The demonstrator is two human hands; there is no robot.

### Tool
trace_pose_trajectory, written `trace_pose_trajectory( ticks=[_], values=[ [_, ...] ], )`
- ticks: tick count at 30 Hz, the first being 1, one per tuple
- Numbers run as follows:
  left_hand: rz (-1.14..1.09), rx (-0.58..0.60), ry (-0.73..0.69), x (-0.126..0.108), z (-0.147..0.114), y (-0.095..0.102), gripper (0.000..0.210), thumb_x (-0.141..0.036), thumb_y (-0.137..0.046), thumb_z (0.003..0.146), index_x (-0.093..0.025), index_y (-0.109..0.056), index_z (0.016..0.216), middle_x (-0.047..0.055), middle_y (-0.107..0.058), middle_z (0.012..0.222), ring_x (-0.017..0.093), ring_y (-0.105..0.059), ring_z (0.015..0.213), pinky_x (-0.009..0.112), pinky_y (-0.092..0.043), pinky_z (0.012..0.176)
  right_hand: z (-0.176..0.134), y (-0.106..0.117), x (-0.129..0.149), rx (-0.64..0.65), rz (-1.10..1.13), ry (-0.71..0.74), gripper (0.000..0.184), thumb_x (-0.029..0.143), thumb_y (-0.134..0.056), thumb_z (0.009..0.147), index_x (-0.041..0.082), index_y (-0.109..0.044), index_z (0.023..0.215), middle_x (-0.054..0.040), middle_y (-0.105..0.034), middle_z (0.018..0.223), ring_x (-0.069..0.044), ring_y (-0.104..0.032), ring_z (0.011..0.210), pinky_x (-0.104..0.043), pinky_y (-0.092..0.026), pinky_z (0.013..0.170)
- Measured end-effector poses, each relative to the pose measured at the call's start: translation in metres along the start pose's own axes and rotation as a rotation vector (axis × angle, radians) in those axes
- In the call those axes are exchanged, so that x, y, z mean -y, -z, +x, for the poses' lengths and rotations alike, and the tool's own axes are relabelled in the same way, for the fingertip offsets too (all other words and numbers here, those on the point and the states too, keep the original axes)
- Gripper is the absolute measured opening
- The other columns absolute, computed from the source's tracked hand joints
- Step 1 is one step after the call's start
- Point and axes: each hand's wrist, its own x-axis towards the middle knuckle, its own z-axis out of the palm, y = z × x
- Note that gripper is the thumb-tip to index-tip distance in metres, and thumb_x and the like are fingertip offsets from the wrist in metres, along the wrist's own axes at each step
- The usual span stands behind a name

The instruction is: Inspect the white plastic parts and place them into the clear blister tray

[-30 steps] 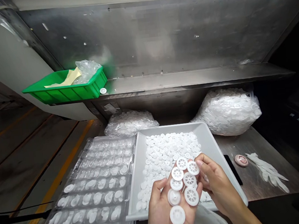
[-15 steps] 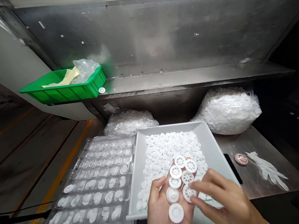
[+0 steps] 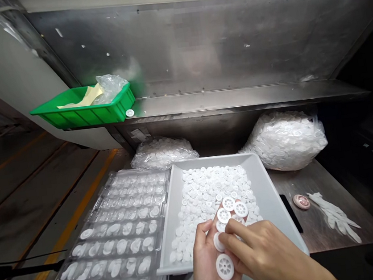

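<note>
My left hand [image 3: 205,263] is palm up over the near end of a grey tray [image 3: 276,201], cupping several small white spoked plastic wheels. One spoked wheel [image 3: 225,267] lies nearest me at the base of the palm; others, such as a wheel [image 3: 228,204], rest along the fingers. My right hand [image 3: 262,248] reaches across the palm from the right, its thumb and fingers drawn together at another white wheel [image 3: 218,242]. These fingers cover part of that wheel and hide some others. A layer of loose white wheels [image 3: 208,187] fills much of the tray floor.
Left of the tray are stacked clear blister trays [image 3: 114,215] with white parts in their pockets. Bags of white parts [image 3: 294,139] [image 3: 164,151] stand behind. A green bin [image 3: 86,115] sits on the shelf [image 3: 235,98]. Right: a dark flat object [image 3: 291,213], pink round item [image 3: 301,202], white glove [image 3: 335,217].
My right hand has moved left across the palm. The wheel nearest me, which showed a plain face, now shows its spokes. Both hands and the view have shifted slightly.
</note>
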Motion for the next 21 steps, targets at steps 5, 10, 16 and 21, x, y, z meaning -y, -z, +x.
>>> trace_pose_trajectory(
  ticks=[5,10,16,21],
  values=[
    [0.023,-0.008,0.01,0.003,0.001,0.001,0.027,-0.026,-0.04,0.086,-0.015,-0.064,0.088,0.003,-0.063,0.081,0.02,-0.062,0.086,0.033,-0.042,0.088,-0.002,0.001,-0.001,0.097,-0.013,-0.017,0.028,0.011,-0.054,0.083,0.016,-0.05,0.11,-0.0007,-0.058,0.083,-0.013,-0.053,0.051,-0.028,-0.025,0.038],
    [0.055,-0.037,0.026,0.005,0.003,0.001,0.027,-0.028,-0.04,0.087,-0.015,-0.063,0.085,0.004,-0.064,0.085,0.02,-0.062,0.087,0.033,-0.042,0.088,0.001,0.005,-0.004,0.152,-0.047,-0.019,0.029,0.01,-0.055,0.08,0.016,-0.05,0.108,-0.0002,-0.057,0.084,-0.014,-0.052,0.051,-0.029,-0.022,0.037],
    [0.051,-0.036,0.029,0.004,0.0,0.0,0.03,-0.032,-0.037,0.088,-0.015,-0.062,0.094,0.004,-0.065,0.092,0.02,-0.062,0.089,0.033,-0.042,0.088,0.003,0.011,-0.007,0.088,0.042,-0.022,0.016,0.008,-0.054,0.08,0.017,-0.054,0.093,-0.0031,-0.06,0.089,-0.013,-0.05,0.053,-0.026,-0.029,0.038],
    [-0.012,0.082,0.056,0.003,0.003,0.003,0.036,-0.026,-0.037,0.086,-0.019,-0.052,0.119,0.004,-0.065,0.097,0.019,-0.062,0.091,0.034,-0.04,0.09,-0.001,0.007,-0.009,-0.01,0.135,0.024,0.015,0.005,-0.045,0.085,0.015,-0.056,0.086,-0.0042,-0.062,0.086,-0.011,-0.047,0.051,-0.026,-0.033,0.04]
  ],
)
